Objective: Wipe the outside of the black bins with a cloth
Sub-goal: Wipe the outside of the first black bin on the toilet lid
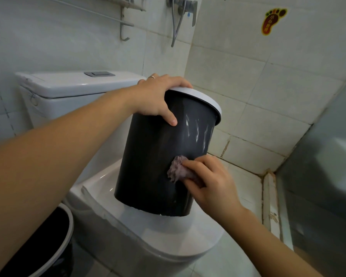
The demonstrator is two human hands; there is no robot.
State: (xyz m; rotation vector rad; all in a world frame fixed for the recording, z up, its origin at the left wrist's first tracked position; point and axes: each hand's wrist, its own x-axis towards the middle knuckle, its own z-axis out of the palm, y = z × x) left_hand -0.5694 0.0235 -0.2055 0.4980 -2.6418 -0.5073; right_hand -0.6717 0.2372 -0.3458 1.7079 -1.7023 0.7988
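Bin [158, 156], black with a white rim, rests tilted on the closed toilet lid [168, 226], probably to expose its side. Right hand [212, 184] pinches a bunched purple cloth [177, 169] against the lower wall. Left hand [160, 96] farther back, fingers curled over the rim, steadying it. Second bin [54, 240] stands on the floor.

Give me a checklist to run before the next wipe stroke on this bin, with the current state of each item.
1. Left hand grips the white rim of the black bin: ok.
2. Right hand presses the cloth on the bin's side: ok.
3. Bin seated flat on the toilet lid: not ok, it tilts.
4. Upper side clean: not ok, pale streaks show.
5. Far side wiped: cannot tell.
6. Second bin at lower left wiped: cannot tell.
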